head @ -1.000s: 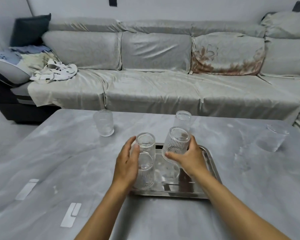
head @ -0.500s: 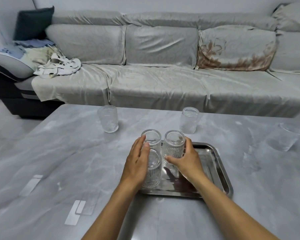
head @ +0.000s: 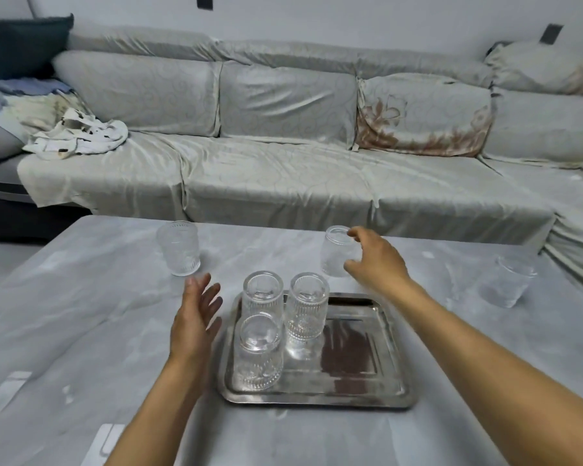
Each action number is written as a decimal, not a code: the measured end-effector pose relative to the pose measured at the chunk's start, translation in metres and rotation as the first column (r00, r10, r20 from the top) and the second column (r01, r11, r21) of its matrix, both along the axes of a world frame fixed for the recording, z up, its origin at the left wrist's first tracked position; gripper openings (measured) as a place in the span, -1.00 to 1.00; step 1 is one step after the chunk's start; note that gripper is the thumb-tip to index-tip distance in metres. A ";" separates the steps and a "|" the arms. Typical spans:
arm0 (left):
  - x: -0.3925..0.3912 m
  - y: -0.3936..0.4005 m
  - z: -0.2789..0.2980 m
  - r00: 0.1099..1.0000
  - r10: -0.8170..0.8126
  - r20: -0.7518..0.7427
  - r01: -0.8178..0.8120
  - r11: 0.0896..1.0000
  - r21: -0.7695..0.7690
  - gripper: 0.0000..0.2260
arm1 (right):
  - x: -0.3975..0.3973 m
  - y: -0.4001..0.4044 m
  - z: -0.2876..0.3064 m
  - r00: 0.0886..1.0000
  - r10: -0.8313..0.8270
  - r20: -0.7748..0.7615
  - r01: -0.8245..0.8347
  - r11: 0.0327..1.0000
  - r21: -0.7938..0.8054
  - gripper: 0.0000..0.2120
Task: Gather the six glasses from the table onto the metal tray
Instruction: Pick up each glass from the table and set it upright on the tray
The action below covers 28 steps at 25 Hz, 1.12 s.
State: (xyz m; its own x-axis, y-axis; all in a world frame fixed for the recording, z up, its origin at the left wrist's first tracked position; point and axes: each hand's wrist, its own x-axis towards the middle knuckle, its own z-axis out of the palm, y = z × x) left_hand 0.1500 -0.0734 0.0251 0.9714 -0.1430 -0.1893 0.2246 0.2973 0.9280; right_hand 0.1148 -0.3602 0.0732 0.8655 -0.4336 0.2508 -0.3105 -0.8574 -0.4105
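Three glasses are on the tray (head: 367,391) so far: one at the front left (head: 258,354), one behind it (head: 262,294), and one (head: 308,307) right next to that. All upright, bunched on the tray's left half, so the right half is bare.

Three more sit on the table (head: 81,331): a far left glass (head: 179,248), a middle glass (head: 335,252) just past the tray's back edge, and a far right glass (head: 508,284) well off to the side.

The right hand (head: 377,260) is at the middle glass, fingers spread and curled around its right side, forefinger up by the rim and thumb low. Looks like it's about touching but not closed on it yet, so call it loose, not gripping. The left hand (head: 196,317) is flat and relaxed, holding nothing, hovering just left of the tray and pointing toward the far left glass.

If it were me: wrap that middle glass around the body, not by the rim, since ribbed glass can slip if you pinch it at the top. Lift straight up before swinging it over, because the back two on the tray are close and an easy knock. Set it down on the bare right side, and leave room for the last two. The left hand can take the far left glass at the same time.
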 end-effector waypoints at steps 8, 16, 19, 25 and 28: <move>0.012 0.001 -0.004 0.994 -0.036 -0.107 0.032 0.999 -0.039 -0.50 | 0.085 -0.023 -0.041 0.977 -0.136 -0.162 0.158 0.979 0.133 -0.28; -0.005 -0.007 0.008 0.997 -0.002 0.076 -0.014 0.977 0.211 -0.67 | -0.007 -0.003 -0.012 0.779 -0.501 0.378 -0.075 0.524 0.849 -0.59; -0.021 -0.003 0.018 0.960 -0.064 0.273 -0.047 0.922 0.384 -0.75 | -0.070 0.016 -0.008 0.777 -0.574 0.260 -0.260 0.085 0.962 -0.51; -0.063 0.020 0.019 0.795 -0.380 0.473 -0.100 0.686 0.721 -0.77 | -0.141 0.080 -0.035 0.854 -0.388 0.346 -0.181 0.400 0.898 -0.62; -0.067 0.017 0.020 0.746 -0.473 0.469 -0.114 0.603 0.790 -0.78 | -0.140 0.097 -0.044 0.923 -0.143 0.356 -0.093 0.818 0.568 -0.51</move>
State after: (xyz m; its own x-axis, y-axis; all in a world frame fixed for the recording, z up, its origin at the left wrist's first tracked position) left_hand 0.0827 -0.0564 0.0451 0.8655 -0.4236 0.2673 -0.4747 -0.5234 0.7075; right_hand -0.0248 -0.2637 0.0293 0.7462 -0.6177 0.2482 -0.0541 -0.4279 -0.9022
